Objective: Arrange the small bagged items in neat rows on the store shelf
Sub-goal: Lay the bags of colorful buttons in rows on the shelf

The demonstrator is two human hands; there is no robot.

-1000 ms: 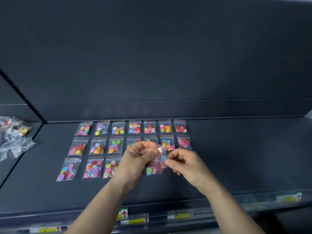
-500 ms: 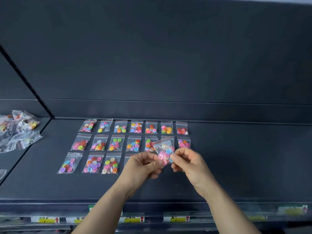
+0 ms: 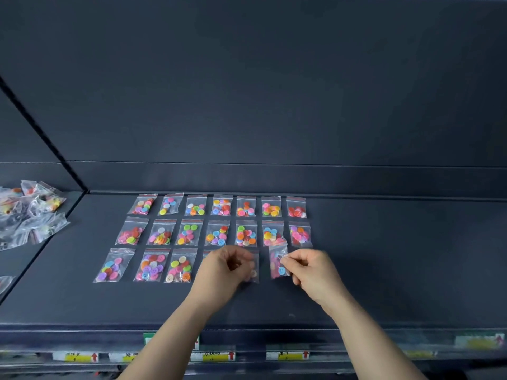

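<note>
Small clear zip bags of coloured buttons lie in three rows on the dark shelf [image 3: 397,270]. The back row [image 3: 220,205] and the middle row [image 3: 216,233] each hold several bags. The front row [image 3: 152,266] shows three bags at its left end. My right hand [image 3: 315,272] pinches one more bag [image 3: 277,260] by its right edge and holds it low at the front row's right end. My left hand [image 3: 226,270] hovers with loosely curled fingers over the front row and holds nothing that I can see. It partly covers a bag [image 3: 254,271] there.
A loose pile of unsorted button bags [image 3: 30,215] lies on the neighbouring shelf section at the left, past a dividing seam. Yellow price labels [image 3: 215,356] run along the shelf's front rail. The dark back panel [image 3: 274,176] rises right behind the back row.
Both hands held the bag up together before. Now my left hand has let go and my right hand alone has brought the bag down and right to the front row.
</note>
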